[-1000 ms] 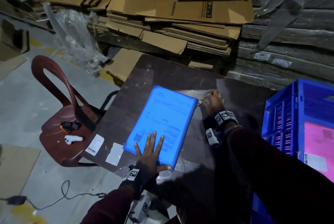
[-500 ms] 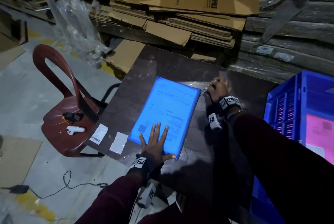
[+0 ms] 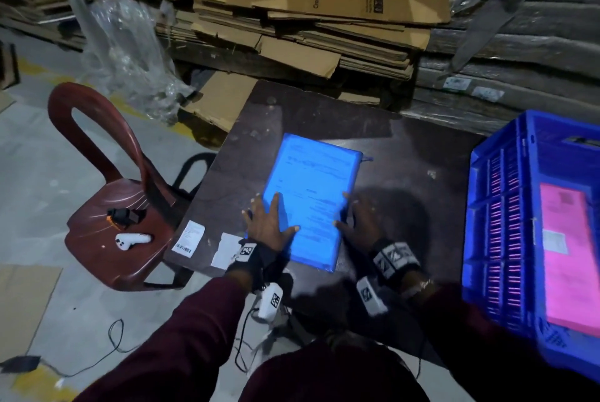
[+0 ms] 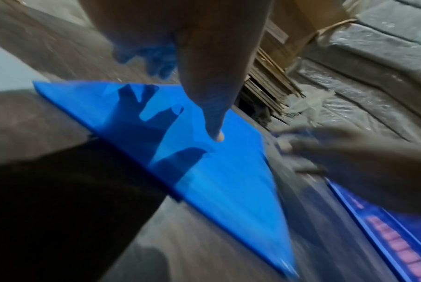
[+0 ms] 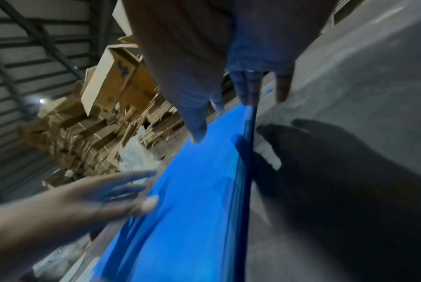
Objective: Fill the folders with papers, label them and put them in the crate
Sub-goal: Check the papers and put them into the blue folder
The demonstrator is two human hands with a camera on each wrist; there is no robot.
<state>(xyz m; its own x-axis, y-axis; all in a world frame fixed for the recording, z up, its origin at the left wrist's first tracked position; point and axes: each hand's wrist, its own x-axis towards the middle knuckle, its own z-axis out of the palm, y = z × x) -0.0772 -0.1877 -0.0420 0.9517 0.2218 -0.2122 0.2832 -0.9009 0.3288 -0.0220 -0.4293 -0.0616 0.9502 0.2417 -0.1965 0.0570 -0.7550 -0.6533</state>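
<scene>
A blue folder (image 3: 313,194) with printed paper showing through lies flat on the dark table (image 3: 406,155). My left hand (image 3: 271,223) rests on its near left edge, fingers spread and straight, thumb (image 4: 215,133) pressing the cover. My right hand (image 3: 355,221) sits at the near right edge, thumb (image 5: 197,135) on the cover and straight fingers (image 5: 249,89) against the folder's side. Neither hand plainly curls round it. The blue crate (image 3: 506,207) stands at the right with a pink folder (image 3: 568,259) inside. Two white labels (image 3: 189,237) lie at the table's near left corner.
A red plastic chair (image 3: 107,207) stands left of the table with a white device (image 3: 131,239) and a dark one on its seat. Flattened cardboard (image 3: 308,12) and wrapped stacks fill the back. Cables trail on the floor near my legs.
My right hand came back from the folder's far right corner to its near right edge. My left hand shifted from the near end to the left edge. The folder now lies straighter.
</scene>
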